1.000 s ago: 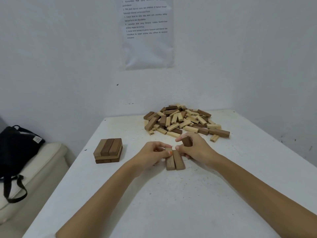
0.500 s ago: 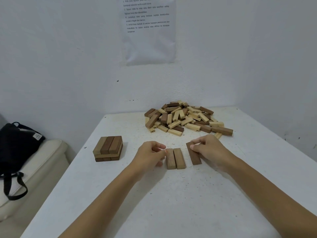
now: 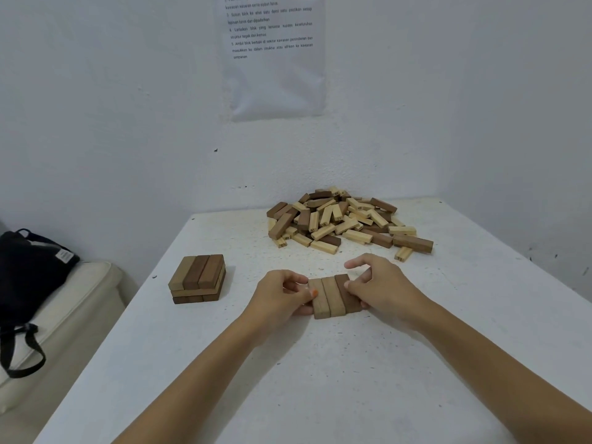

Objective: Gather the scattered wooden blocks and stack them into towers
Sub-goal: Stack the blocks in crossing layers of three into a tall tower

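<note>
- Three-layer tower (image 3: 197,278) sat on the table's (image 3: 288,379) left.
- Left hand (image 3: 278,299) curled, thumb pressing the three-block row (image 3: 333,296) mid-table.
- Right hand (image 3: 381,288) curled against the row's dark right side.
- Loose pile (image 3: 346,219) lay behind.

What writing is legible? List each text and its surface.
"5 Ambil blok berbaki di sekitar kawasan penindanan dan": paper sheet on the wall.
"struktur tegak dan kemas": same sheet.
Numbers on the block pile: too small.
The tag on the black bag: blurred.
</note>
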